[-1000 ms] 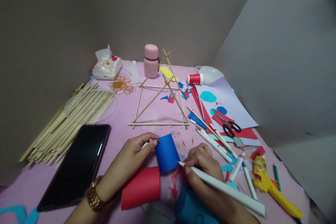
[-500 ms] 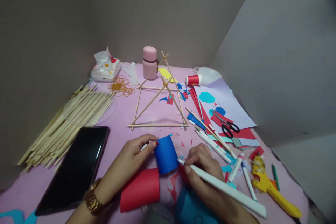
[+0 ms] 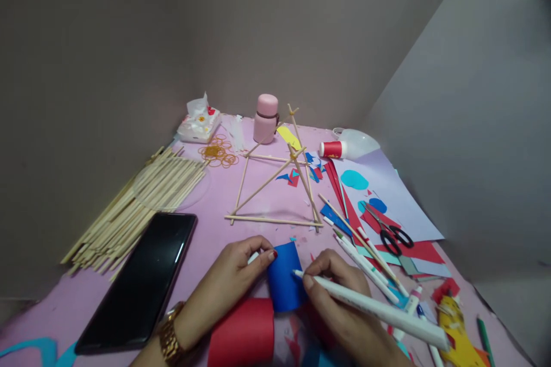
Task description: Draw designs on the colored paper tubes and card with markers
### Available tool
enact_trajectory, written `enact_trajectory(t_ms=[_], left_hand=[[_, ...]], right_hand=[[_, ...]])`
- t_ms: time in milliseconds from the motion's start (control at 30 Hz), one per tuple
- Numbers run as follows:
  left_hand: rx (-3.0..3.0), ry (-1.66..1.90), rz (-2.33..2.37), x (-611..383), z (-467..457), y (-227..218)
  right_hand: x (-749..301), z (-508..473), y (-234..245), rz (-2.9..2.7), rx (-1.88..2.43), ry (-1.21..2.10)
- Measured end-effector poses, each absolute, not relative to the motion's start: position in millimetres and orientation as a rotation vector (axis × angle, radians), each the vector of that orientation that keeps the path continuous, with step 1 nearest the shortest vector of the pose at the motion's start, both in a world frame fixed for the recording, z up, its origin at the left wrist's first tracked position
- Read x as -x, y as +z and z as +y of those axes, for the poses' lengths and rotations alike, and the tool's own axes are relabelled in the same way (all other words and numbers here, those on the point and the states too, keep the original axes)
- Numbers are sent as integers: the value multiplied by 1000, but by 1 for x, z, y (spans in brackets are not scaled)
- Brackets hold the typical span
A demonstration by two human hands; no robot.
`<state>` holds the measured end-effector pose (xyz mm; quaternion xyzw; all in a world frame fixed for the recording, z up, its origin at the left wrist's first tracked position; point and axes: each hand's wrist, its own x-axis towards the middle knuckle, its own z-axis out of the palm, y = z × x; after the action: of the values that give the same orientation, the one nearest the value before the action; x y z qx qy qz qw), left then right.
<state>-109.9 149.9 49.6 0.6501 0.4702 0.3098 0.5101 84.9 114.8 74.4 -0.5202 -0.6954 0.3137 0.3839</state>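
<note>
My left hand [image 3: 241, 269] pinches the left edge of a blue paper cylinder [image 3: 284, 281] between thumb and fingers. A small white piece [image 3: 253, 257], possibly a pen cap, also shows between those fingers. In my right hand [image 3: 340, 287] is a white marker [image 3: 383, 309], held like a pen, its tip at the blue paper's surface. Just below my left hand lies a red paper cylinder [image 3: 243, 332]. Under my right hand a teal paper piece [image 3: 321, 355] is partly hidden. Whether the tip has left a mark I cannot tell.
Beyond my hands stands a bamboo-stick frame [image 3: 273, 221]. To the left are a phone [image 3: 142, 281] and a stick bundle [image 3: 142, 206]. Scissors [image 3: 390, 235], markers [image 3: 365, 264] and a yellow glue gun [image 3: 456, 332] lie right. A pink flask [image 3: 266, 120] stands behind.
The marker tip has moved from the blue cylinder's right edge onto its face. The whole view has shifted, so everything sits further right and lower.
</note>
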Motion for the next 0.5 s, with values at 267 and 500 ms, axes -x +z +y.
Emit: enact_trajectory(t_ms=[267, 500], left_hand=[[-1553, 720, 1122, 112, 152, 46], [-1495, 728, 1128, 114, 162, 41]], right_hand=[[-85, 116, 75, -1720, 1355, 835], [-93, 109, 83, -1698, 1131, 619]])
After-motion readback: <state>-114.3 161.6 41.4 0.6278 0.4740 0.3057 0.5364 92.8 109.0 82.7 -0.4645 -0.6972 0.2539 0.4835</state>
